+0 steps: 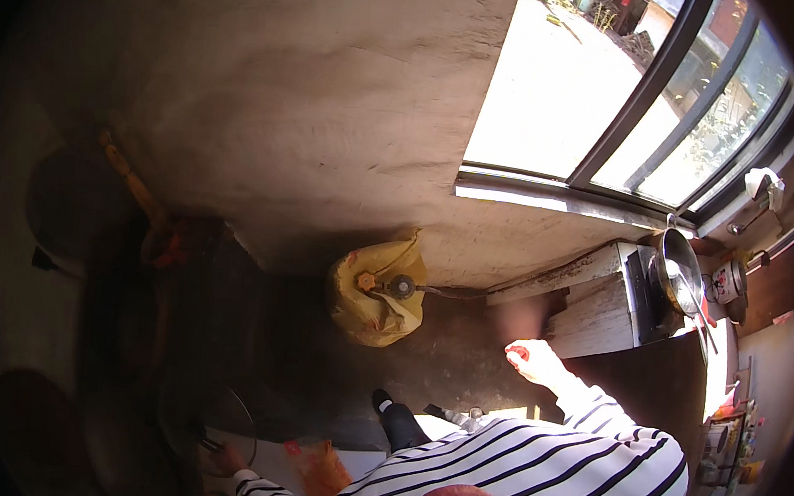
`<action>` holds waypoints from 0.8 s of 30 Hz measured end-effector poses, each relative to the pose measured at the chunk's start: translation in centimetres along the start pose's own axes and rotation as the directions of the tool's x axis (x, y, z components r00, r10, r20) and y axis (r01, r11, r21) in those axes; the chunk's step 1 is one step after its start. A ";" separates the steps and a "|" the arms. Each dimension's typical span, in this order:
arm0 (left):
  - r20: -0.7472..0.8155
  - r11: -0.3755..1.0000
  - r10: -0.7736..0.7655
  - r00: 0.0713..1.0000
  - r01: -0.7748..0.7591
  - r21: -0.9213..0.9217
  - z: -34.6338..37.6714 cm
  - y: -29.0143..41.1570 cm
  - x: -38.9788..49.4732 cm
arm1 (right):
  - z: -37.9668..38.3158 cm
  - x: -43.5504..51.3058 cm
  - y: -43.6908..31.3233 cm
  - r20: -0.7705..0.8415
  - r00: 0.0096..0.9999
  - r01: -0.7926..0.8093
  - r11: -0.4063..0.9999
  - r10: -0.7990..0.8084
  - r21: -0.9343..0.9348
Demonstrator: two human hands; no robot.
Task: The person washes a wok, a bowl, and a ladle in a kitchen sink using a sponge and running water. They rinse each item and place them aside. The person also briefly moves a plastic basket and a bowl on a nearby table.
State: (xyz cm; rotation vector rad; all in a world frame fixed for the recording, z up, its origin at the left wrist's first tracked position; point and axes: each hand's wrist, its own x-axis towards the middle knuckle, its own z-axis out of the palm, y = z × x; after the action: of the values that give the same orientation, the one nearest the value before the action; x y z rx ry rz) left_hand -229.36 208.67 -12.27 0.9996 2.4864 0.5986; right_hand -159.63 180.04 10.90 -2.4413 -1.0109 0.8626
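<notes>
At the lower left, my left hand (230, 460) grips a dark handle (211, 444), beside the thin curved rim of what looks like a clear lid (256, 415). An orange-red plastic packet (320, 469) lies on a white surface right of that hand. My right hand (533, 361) is raised in bright sunlight at right of centre, its fingers curled. A reddish patch shows between those fingers; whether it is an object or shaded skin I cannot tell. Ahead stands a gas cylinder under a yellow cover (377, 316), with an orange valve knob (366, 281) and a regulator (402, 287).
A hose (456, 293) runs from the regulator toward the counter (594, 323). At the right, a wok (678, 270) with utensils sits on a stove, near a patterned pot (728, 282). A window (589, 123) is at the upper right. Dark shapes fill the left side.
</notes>
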 end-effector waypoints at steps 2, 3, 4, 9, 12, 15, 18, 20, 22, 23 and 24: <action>-0.062 0.984 0.109 0.992 -0.117 -0.132 -0.4 3.5 -4.9 | -0.5 -1.4 0.6 -0.038 0.999 0.013 1.000 -0.012 0.027; -0.104 0.948 0.221 0.970 -0.238 -0.213 -0.3 5.4 -8.0 | -0.6 -2.2 1.1 -0.056 0.998 0.038 0.997 -0.034 0.069; -0.137 0.909 0.305 0.942 -0.331 -0.252 -0.3 7.7 -11.8 | -1.1 -2.6 2.2 -0.065 0.998 0.029 0.995 -0.023 0.094; 0.349 0.732 0.645 0.680 -0.420 -0.536 -1.6 18.8 -29.6 | -1.6 -8.8 10.0 -0.079 0.997 0.038 0.966 -0.018 0.256; 0.464 0.638 0.765 0.447 -0.427 -0.640 0.7 24.7 -41.5 | -2.7 -13.6 16.9 -0.177 0.982 -0.010 0.965 0.058 0.262; 0.487 0.421 0.862 0.144 -0.739 -0.525 2.5 29.0 -52.9 | -4.2 -19.3 25.2 -0.261 0.945 -0.058 0.887 0.196 0.458; 0.493 0.312 0.864 -0.099 -0.663 -0.680 5.0 32.7 -65.3 | -5.5 -26.7 33.4 -0.502 0.798 -0.013 0.843 0.333 0.538; 0.535 0.300 0.818 -0.213 -0.635 -0.712 6.6 35.3 -73.3 | -5.9 -31.9 38.1 -0.545 0.643 -0.059 0.744 0.538 0.666; 0.560 0.277 0.767 -0.314 -0.625 -0.730 8.0 37.9 -80.9 | -6.2 -36.1 41.9 -0.555 0.493 -0.097 0.676 0.670 0.730; 0.530 0.161 0.758 -0.380 -0.679 -0.716 8.6 39.1 -84.4 | -6.3 -38.0 43.4 -0.538 0.462 -0.044 0.625 0.705 0.780; 0.471 0.147 0.783 -0.407 -0.615 -0.775 9.1 39.9 -87.9 | -6.4 -39.5 44.7 -0.543 0.424 -0.063 0.622 0.725 0.781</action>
State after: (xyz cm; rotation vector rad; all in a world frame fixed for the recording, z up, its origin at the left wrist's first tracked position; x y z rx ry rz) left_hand -144.16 173.88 18.20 2.1248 0.3074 0.3009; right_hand -154.78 120.36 7.75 -1.9929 0.3324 -0.0029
